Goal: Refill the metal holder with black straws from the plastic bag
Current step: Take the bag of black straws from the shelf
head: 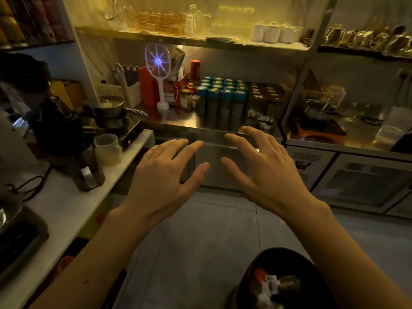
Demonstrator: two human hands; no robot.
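My left hand (165, 175) and my right hand (260, 172) are both held out in front of me, palms down and fingers spread, side by side above the tiled floor. Neither hand holds anything. They hover in front of the steel counter (174, 121) without touching it. I see no metal straw holder, no black straws and no plastic bag of straws in this view.
A white worktop (66, 197) runs along the left with a dark grinder (60, 130), a plastic cup (108, 148) and a pan on a hotplate (111, 112). Blue-lidded jars (220, 97) and an electric swatter (158, 74) stand on the steel counter. A black bin (283, 284) sits below right.
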